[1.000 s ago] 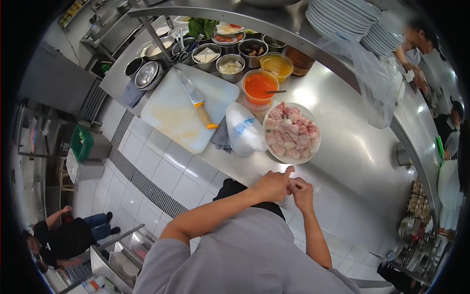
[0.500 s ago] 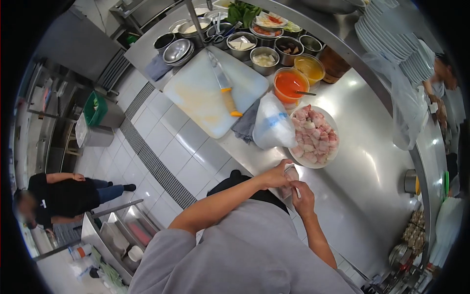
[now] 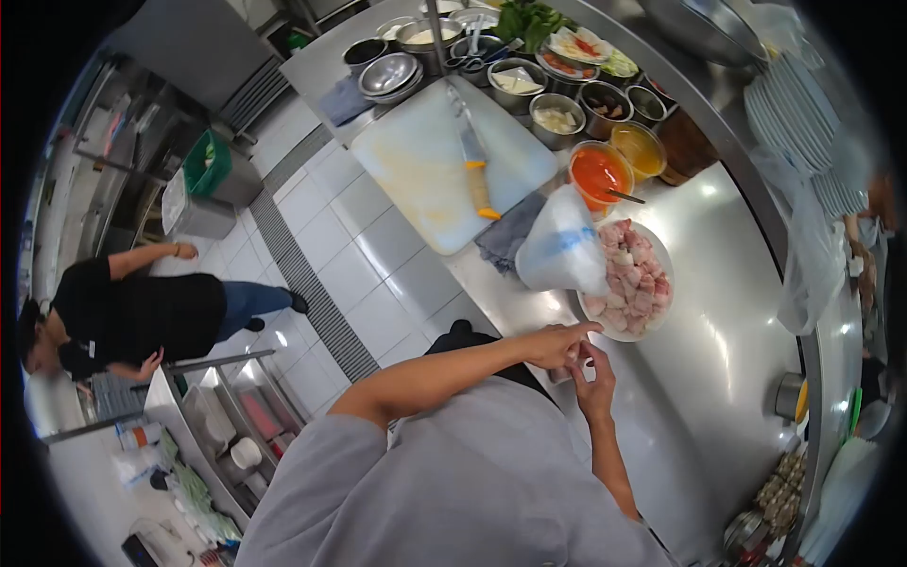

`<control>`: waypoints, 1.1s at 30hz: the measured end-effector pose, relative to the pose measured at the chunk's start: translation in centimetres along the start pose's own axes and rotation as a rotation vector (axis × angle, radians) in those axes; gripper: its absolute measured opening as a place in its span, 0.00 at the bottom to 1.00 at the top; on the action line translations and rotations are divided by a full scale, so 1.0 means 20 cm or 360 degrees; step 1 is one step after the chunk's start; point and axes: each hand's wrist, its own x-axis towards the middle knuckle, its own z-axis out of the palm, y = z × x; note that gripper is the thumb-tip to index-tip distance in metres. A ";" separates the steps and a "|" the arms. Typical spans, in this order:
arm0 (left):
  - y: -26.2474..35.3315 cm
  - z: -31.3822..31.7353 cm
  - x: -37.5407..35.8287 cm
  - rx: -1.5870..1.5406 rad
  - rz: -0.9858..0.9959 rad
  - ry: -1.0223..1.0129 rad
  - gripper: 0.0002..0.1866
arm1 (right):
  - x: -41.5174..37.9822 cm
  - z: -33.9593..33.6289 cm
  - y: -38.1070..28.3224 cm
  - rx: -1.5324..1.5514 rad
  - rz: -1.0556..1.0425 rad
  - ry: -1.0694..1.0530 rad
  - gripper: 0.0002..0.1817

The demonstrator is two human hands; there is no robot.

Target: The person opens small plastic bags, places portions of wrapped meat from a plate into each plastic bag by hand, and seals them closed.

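Note:
My left hand is closed with its index finger stretched toward the plate of raw meat pieces. My right hand meets it from the right, thumb and fingers pinched together. Low between the hands shows a small pinkish thing, mostly hidden by the fingers, whose kind I cannot make out. Both hands are at the counter's near edge, just below the plate. Beside the plate stands a white plastic bag with blue print, overlapping its rim.
A knife lies on the white cutting board. Tubs of red sauce and yellow liquid stand behind the plate, near several metal bowls. Stacked plates sit upper right. Another person is at the left.
My left index finger has straightened outward and my right fingers have shifted up against the left hand. The view has shifted. The other person has moved into fuller view.

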 end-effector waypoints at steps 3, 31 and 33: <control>0.01 0.02 -0.01 0.0074 0.0063 -0.0014 0.42 | -0.03 0.03 0.06 -0.0126 -0.0067 0.0063 0.21; 0.04 -0.02 0.08 0.1710 0.0638 -0.0406 0.15 | -0.06 -0.02 0.07 0.0049 -0.0111 0.0079 0.11; 0.07 0.03 0.06 0.1636 0.0797 -0.0095 0.14 | -0.07 0.01 0.05 0.0113 0.0040 0.0090 0.13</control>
